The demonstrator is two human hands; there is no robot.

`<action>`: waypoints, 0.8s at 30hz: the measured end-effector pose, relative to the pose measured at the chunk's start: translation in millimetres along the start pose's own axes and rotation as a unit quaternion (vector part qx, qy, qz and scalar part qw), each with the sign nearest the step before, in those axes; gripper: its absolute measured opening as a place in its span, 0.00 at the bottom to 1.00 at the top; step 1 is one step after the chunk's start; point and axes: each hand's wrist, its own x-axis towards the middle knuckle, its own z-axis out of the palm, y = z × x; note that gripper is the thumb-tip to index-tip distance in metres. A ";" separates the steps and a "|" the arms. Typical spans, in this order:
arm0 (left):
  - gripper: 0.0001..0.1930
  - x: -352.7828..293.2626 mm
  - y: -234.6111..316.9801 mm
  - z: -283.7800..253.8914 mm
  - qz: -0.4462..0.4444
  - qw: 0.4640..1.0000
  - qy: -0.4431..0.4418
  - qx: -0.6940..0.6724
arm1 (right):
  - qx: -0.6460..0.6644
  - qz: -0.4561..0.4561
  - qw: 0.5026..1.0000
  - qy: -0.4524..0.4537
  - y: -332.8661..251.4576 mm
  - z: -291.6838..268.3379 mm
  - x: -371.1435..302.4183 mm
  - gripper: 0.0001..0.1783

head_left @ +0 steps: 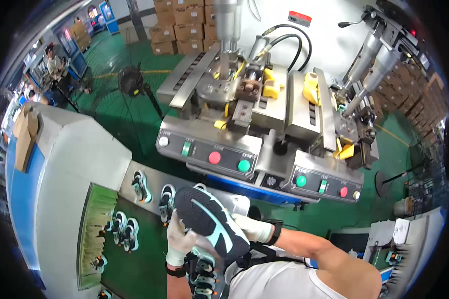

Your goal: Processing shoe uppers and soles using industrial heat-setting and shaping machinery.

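Observation:
In both gloved hands I hold a sneaker, its dark sole with pale blue stripes turned up toward me. My left hand grips one end of it from the left, with fingers closed on its edge. On the other side my right hand is closed against the sneaker's edge, its fingers partly hidden. The upper of this sneaker is out of sight beneath the sole. Just below, several more sneakers stand close together near my left wrist. Another sneaker rests on the metal ledge, left of the held one.
Ahead stands a two-station press machine with buttoned control panels. At left, a brush-curtained tunnel opens over a green conveyor carrying sneakers. A fan, stacked cartons and a seated person are farther back.

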 end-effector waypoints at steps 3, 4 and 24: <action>0.29 45.7 21.1 46.7 0.017 0.996 0.032 -0.085 | -0.054 -0.102 0.993 0.039 -79.4 10.6 -49.1 0.43; 0.27 59.4 20.1 62.1 0.045 0.995 0.036 -0.087 | -0.085 -0.105 0.989 0.060 -88.2 -10.6 -65.5 0.48; 0.31 265.8 36.8 112.2 0.083 0.994 0.042 0.057 | 0.111 -0.309 0.942 0.074 -163.2 -44.7 -118.8 0.46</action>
